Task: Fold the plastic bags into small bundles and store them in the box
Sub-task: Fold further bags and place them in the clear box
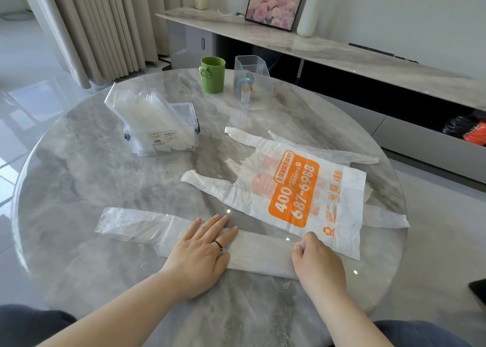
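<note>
A translucent plastic bag (147, 227), folded into a long strip, lies across the near part of the round marble table (79, 178). My left hand (202, 249) presses flat on the middle of the strip, fingers straight. My right hand (314, 261) pinches the strip's right end with curled fingers. Just beyond, a white bag with an orange print (299, 188) lies spread flat, its handles pointing left. The clear plastic box (163, 136) stands at the back left with several folded bags sticking up out of it.
A green cup (212, 75) and a clear ribbed holder (251, 83) stand at the table's far side. Another pale bag (342, 154) lies under the printed one. Behind runs a long marble sideboard (342, 54) with a picture frame and a vase.
</note>
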Demonstrator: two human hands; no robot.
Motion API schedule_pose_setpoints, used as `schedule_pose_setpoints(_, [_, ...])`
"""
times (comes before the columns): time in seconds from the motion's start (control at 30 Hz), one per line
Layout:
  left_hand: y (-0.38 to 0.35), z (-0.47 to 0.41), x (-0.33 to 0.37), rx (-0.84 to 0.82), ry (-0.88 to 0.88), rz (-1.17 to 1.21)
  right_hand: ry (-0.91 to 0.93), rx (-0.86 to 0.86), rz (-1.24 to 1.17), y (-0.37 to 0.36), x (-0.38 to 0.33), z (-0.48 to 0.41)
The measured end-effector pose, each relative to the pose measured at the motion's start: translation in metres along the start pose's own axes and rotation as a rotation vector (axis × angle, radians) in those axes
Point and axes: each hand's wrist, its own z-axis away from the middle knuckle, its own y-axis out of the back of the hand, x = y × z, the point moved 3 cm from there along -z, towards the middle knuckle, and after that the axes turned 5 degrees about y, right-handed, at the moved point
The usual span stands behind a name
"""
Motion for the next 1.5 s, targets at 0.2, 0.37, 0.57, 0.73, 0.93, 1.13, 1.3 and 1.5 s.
schedule_pose_setpoints(0.2, [-0.002,-0.002,0.001,0.056,0.021,-0.041,-0.022,0.077,0.035,0.011,0.003,0.000])
schedule_pose_setpoints(0.37, [-0.002,-0.001,0.002,0.053,-0.004,-0.035,0.095,0.378,0.110,0.010,-0.014,0.002])
schedule_pose_setpoints(0.57, [0.007,-0.003,-0.001,0.058,0.023,-0.067,0.467,0.161,0.084,-0.044,-0.087,0.024])
schedule_pose_setpoints(0.73, [-0.002,-0.002,0.004,-0.051,-0.059,0.005,0.307,-0.013,0.193,-0.050,-0.049,0.022])
schedule_pose_setpoints(0.93, [0.001,-0.005,0.003,-0.023,-0.037,0.060,0.189,-0.102,0.169,-0.050,-0.007,0.026])
schedule_pose_setpoints(1.13, [0.025,-0.019,0.002,-0.084,0.036,0.287,0.115,-0.213,0.134,-0.043,-0.010,0.026])
schedule_pose_setpoints(1.3, [0.031,-0.039,-0.007,-0.424,0.186,0.434,0.215,-0.156,-0.021,-0.019,-0.006,0.018])
schedule_pose_setpoints(1.5, [0.044,-0.049,0.014,-0.532,0.065,0.156,0.283,-0.232,-0.079,-0.011,-0.002,0.013])
